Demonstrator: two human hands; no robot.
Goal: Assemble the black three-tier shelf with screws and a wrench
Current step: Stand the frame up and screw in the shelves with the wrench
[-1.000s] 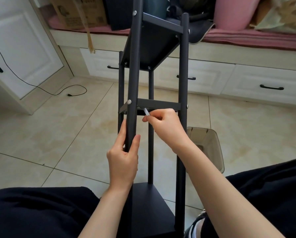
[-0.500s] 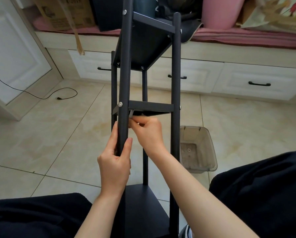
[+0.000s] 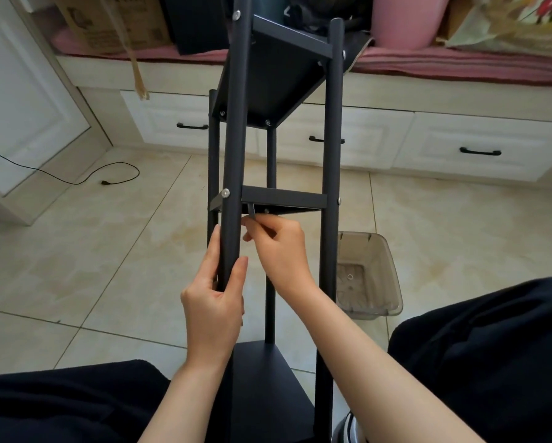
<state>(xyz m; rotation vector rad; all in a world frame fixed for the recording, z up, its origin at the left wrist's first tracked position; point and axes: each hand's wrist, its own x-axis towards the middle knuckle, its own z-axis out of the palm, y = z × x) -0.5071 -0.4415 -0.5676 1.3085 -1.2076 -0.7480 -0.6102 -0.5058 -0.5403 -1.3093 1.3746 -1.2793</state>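
The black three-tier shelf [image 3: 332, 123] lies tilted away from me between my knees, its posts running up the middle of the view. My left hand [image 3: 215, 298] grips the near left post just below the middle tier [image 3: 284, 198]. A silver screw head [image 3: 225, 193] shows on that post at the tier's corner. My right hand [image 3: 279, 247] pinches a small L-shaped wrench [image 3: 252, 210], whose short end points up under the middle tier by that corner. The wrench tip is partly hidden by the tier's edge.
A clear plastic tray [image 3: 369, 276] sits on the tiled floor right of the shelf. White drawers [image 3: 479, 145] and a cushioned bench with boxes line the back. A black cable [image 3: 76, 177] lies on the floor at left. My dark-trousered legs fill the lower corners.
My right hand has swung the wrench from the middle of the tier's underside leftwards to the corner by the left post. The left hand keeps its grip on the post.
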